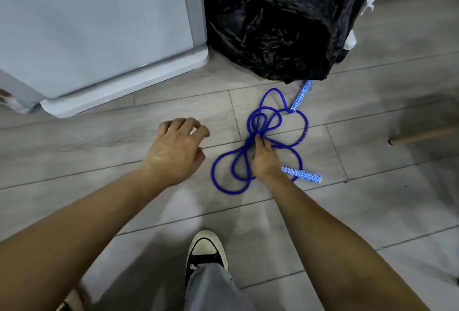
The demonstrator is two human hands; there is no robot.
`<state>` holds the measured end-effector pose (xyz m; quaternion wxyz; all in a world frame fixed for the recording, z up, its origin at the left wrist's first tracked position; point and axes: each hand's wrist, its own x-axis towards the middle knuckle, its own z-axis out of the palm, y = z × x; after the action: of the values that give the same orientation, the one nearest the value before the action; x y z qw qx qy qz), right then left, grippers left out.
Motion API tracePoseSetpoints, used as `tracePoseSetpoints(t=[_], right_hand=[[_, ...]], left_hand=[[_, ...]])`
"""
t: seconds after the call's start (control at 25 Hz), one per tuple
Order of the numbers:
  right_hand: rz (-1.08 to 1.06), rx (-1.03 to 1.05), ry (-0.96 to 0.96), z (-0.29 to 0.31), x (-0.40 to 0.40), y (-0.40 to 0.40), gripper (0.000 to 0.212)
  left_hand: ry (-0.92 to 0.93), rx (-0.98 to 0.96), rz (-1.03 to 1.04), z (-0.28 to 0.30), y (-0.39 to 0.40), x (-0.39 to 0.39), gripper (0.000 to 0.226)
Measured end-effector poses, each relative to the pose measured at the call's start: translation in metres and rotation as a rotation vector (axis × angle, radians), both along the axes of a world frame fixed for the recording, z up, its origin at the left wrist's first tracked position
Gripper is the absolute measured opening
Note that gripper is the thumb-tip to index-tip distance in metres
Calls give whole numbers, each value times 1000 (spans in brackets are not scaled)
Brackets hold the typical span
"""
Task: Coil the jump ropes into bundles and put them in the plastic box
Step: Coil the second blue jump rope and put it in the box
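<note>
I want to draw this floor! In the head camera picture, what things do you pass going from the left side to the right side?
White cabinet → left hand → right hand gripping the blue jump rope → wooden stick.

One blue jump rope [250, 161] lies in loose loops on the floor [372, 199], and it has two patterned blue-and-white handles: one handle [301, 95] by the bag, the other handle [304, 176] beside the right wrist. One black plastic bag [280, 20] stands behind it. One pale cabinet [94, 27] is at the left. Two hands show, the left hand [175, 151] and the right hand [264, 159]. One shoe [207, 248] is in view, and one wooden leg [422, 135] at the right edge
</note>
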<state>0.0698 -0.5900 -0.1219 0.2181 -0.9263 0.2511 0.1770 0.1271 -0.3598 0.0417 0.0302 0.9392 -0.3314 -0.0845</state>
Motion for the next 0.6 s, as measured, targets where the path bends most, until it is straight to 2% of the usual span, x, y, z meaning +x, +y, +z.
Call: tracePoseSetpoints(t=[0.12,0.36,0.44,0.52,0.6], right_hand=[[139,23,20,3,15,71,73],[423,85,49,9,28,187,63],[449,59,-56,13,21,190,61],[373,-70,-186,17,18,163,62],[288,-205,-171,18,15,124,80]], left_hand=[[-1,-7,79,2,29,3,45],[39,60,182,-34,114,-26,39],[58,69,193,-47,132,-32,43],[84,76,195,-56,135,-35,42],[127,77,192,-63,130,-37,37]])
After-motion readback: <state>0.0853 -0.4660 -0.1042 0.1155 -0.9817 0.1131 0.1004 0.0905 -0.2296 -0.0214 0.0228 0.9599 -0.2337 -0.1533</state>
